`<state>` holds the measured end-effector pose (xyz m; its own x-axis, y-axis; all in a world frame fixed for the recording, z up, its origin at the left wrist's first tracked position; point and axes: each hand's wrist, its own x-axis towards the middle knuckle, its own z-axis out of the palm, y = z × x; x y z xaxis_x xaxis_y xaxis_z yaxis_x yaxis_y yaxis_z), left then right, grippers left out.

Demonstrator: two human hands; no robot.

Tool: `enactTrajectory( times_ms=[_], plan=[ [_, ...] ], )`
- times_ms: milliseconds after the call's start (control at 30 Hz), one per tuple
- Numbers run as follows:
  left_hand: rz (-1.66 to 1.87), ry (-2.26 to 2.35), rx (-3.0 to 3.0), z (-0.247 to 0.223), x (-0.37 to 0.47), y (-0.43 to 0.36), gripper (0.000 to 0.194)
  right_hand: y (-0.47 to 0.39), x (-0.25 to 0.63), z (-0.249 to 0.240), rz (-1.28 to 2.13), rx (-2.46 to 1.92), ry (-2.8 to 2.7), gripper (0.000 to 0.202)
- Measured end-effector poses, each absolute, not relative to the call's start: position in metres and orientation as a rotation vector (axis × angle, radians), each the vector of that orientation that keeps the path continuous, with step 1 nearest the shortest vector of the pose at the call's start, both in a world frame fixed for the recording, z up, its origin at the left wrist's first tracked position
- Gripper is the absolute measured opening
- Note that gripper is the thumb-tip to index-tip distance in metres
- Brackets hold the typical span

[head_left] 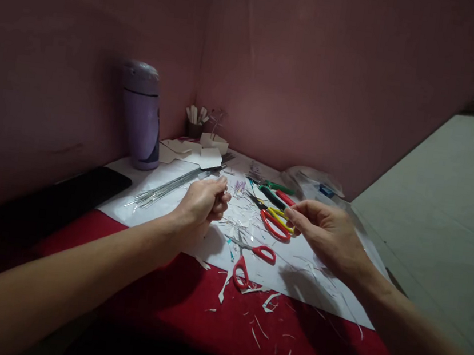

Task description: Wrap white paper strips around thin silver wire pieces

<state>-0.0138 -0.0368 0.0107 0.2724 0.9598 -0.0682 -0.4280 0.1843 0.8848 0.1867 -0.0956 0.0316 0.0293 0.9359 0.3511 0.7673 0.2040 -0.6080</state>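
My left hand is raised over the white sheet, its fingers curled into a closed pinch. Whatever it grips is too small to make out. To the right, my right hand has thumb and forefinger pressed together at their tips, and I cannot tell what lies between them. Between the hands are scissors with red and yellow handles, partly open. Closer to me lie small red-handled scissors, blades toward the back left. Thin paper and wire scraps surround both, and short purple-and-white pieces form a small pile behind.
Thin wires lie left, near a dark flat device and an upright purple bottle. Pliers with green handles, cut cards, a pot of white sticks and a plastic bag are farther back. Pink walls meet behind.
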Motion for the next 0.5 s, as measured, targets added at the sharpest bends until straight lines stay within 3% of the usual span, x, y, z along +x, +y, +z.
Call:
enactTrajectory(
  times_ms=[300,500],
  plan=[
    [1.13,0.769,0.872,0.01,-0.013,-0.035,0.024,-0.086,0.173,0.011,0.364,-1.592,-2.069,0.016],
    [1.118,0.701,0.878,0.009,-0.016,-0.032,0.022,-0.062,0.135,0.003,0.082,-1.732,-2.209,0.018]
  ],
)
